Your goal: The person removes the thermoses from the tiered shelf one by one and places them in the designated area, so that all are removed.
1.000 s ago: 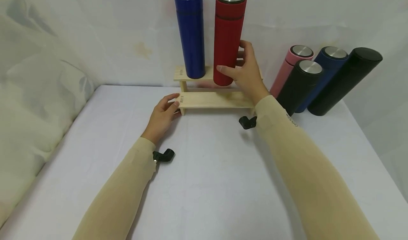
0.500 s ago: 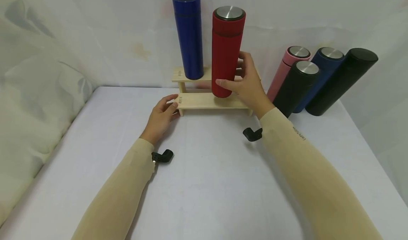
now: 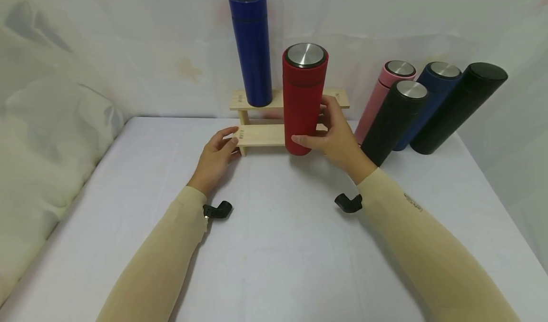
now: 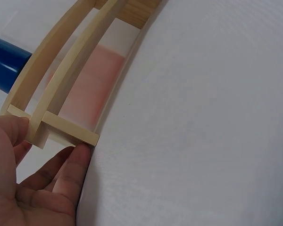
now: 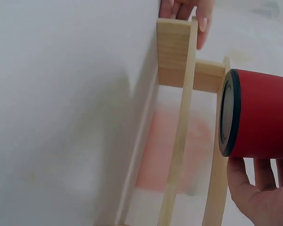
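A red thermos flask [image 3: 304,103] with a steel-topped lid is held upright by my right hand [image 3: 340,139], thumb in front and fingers behind. In the right wrist view, the dark-rimmed base [image 5: 230,113] of the flask shows clear of the lower board. My left hand [image 3: 215,158] holds the left end of a two-step wooden rack [image 3: 262,135]; in the left wrist view its thumb [image 4: 14,127] lies against the board's end and fingertips [image 4: 82,153] touch the leg. On the upper step stands a blue thermos flask [image 3: 252,51]. The red flask hides part of both steps.
Right of the rack, a pink flask [image 3: 378,101], a shorter black flask [image 3: 394,122], a dark blue flask [image 3: 432,103] and a tall black flask [image 3: 458,108] stand close together on the white-covered table [image 3: 274,246]. White cloth hangs behind; patterned fabric [image 3: 51,146] lies along the left.
My right hand has brought the red flask down and toward me, from the upper step's height to in front of the lower step. The left hand keeps its hold on the rack.
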Demonstrator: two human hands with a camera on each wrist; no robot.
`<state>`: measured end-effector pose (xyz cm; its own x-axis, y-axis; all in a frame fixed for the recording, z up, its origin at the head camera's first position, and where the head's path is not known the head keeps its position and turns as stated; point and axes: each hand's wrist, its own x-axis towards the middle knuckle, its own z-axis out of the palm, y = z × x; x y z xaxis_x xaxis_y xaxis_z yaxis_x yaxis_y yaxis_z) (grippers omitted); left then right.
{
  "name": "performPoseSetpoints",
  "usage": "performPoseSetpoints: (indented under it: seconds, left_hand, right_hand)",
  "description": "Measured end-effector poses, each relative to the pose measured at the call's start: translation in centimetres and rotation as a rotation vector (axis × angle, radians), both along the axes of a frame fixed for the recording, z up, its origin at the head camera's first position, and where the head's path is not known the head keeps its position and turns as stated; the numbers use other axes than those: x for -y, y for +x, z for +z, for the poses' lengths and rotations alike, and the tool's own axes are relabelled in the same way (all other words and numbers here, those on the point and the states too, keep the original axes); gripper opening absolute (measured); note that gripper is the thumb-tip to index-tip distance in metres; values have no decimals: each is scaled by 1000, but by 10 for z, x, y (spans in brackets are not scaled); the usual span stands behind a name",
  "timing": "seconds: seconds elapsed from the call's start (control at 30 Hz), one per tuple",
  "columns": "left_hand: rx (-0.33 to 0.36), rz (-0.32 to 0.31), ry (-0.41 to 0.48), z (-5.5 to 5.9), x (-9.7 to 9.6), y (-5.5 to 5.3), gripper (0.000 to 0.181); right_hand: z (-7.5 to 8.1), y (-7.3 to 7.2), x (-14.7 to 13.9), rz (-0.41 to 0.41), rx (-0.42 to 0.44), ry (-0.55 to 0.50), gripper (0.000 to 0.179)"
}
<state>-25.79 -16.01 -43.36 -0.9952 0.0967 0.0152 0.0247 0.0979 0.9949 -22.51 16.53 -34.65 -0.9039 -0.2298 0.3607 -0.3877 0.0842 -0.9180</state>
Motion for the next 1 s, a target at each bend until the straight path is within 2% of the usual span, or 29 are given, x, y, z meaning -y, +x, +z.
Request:
performPoseSetpoints:
  seconds: [0.23, 0.5, 0.77, 1.0]
  left_hand:
    - [-4, -4, 2, 2, 3, 0, 42]
    - [-4, -3, -7, 1, 4, -1, 42]
    - [-2, -11, -12, 4, 2, -1, 42]
    - [-7, -8, 2, 4, 3, 0, 43]
  right_hand:
    - [-5, 15, -6, 44, -25, -16, 84]
    - [-12, 28, -21, 53, -74, -14, 87]
    - [-20, 49, -40, 14, -31, -18, 89]
    - [-27, 60, -54, 9, -38, -40, 91]
